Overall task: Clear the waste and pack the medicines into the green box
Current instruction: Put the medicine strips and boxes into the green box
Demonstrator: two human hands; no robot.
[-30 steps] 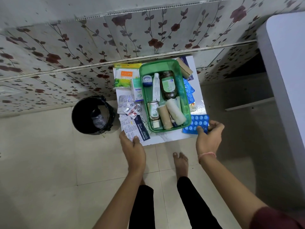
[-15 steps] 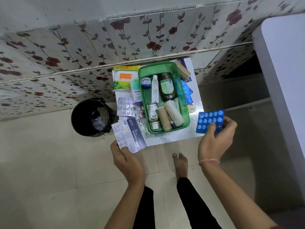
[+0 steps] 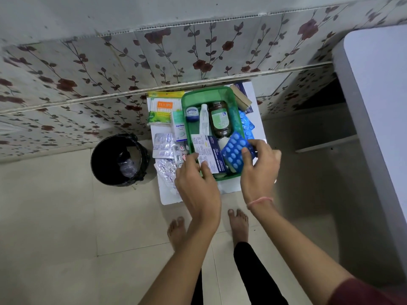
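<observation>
The green box (image 3: pixel 209 93) stands on a small white table (image 3: pixel 256 119) against the wall. Inside lie a brown bottle (image 3: pixel 221 119), a white tube (image 3: pixel 204 119) and a small round jar (image 3: pixel 192 111). My left hand (image 3: pixel 196 183) holds a white and blue medicated dressing packet (image 3: pixel 208 153) over the box's near end. Beside it, my right hand (image 3: pixel 258 170) grips a blue blister strip (image 3: pixel 234 151), also over the box. Silver blister strips (image 3: pixel 163 144), a cotton bud pack (image 3: pixel 161 109) and a white Optibex carton (image 3: pixel 179 126) lie left of the box.
A black waste bin (image 3: pixel 120 159) with crumpled plastic inside stands on the tiled floor left of the table. More blue strips (image 3: pixel 247 126) and a brown carton (image 3: pixel 241 97) lie right of the box. A large white surface (image 3: pixel 378 106) fills the right side. My bare feet are below the table.
Both hands lifted their items off the table and brought them inward over the green box: the dressing packet from the left, the blue blister strip from the right.
</observation>
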